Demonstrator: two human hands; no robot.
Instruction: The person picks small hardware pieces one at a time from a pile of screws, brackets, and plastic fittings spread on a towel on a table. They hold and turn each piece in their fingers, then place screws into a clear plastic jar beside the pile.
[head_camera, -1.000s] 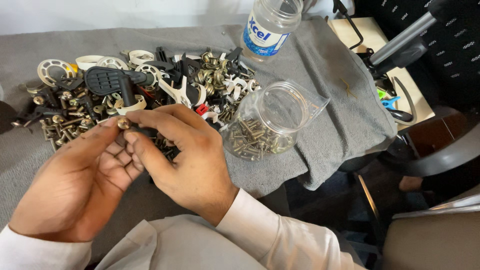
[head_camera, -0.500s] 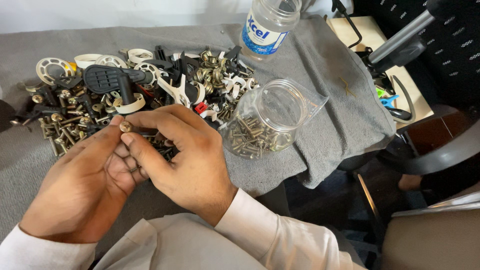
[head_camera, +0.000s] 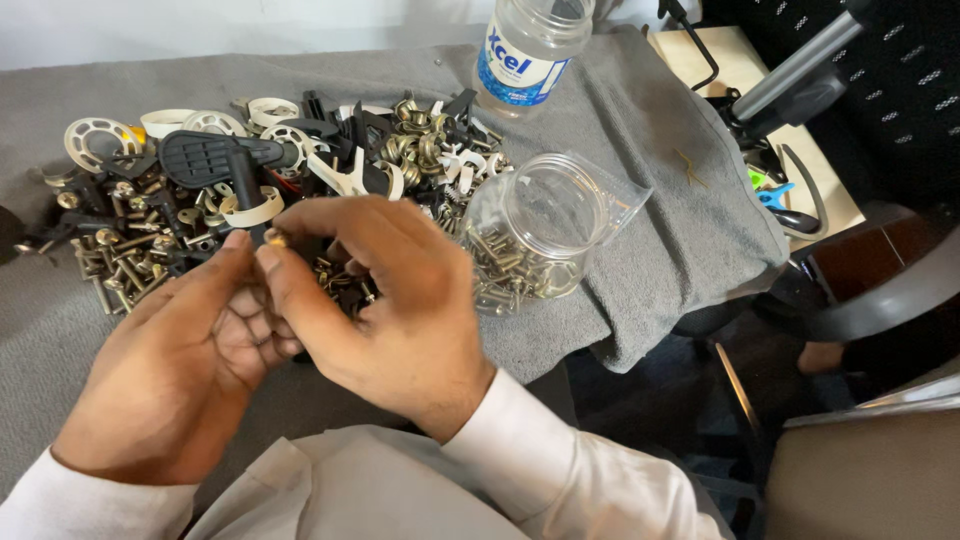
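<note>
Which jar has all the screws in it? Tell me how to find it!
Start at the grey cloth covering the table, then find the heap of black and white plastic parts and brass bolts. Just right of that heap, beside the person's right hand, lies the clear plastic jar, tipped on its side. Unlike the upright labelled bottle behind it, it holds screws.

The jar (head_camera: 545, 240) lies right of the hardware pile (head_camera: 250, 190), bottle (head_camera: 530, 45) behind it.
</note>
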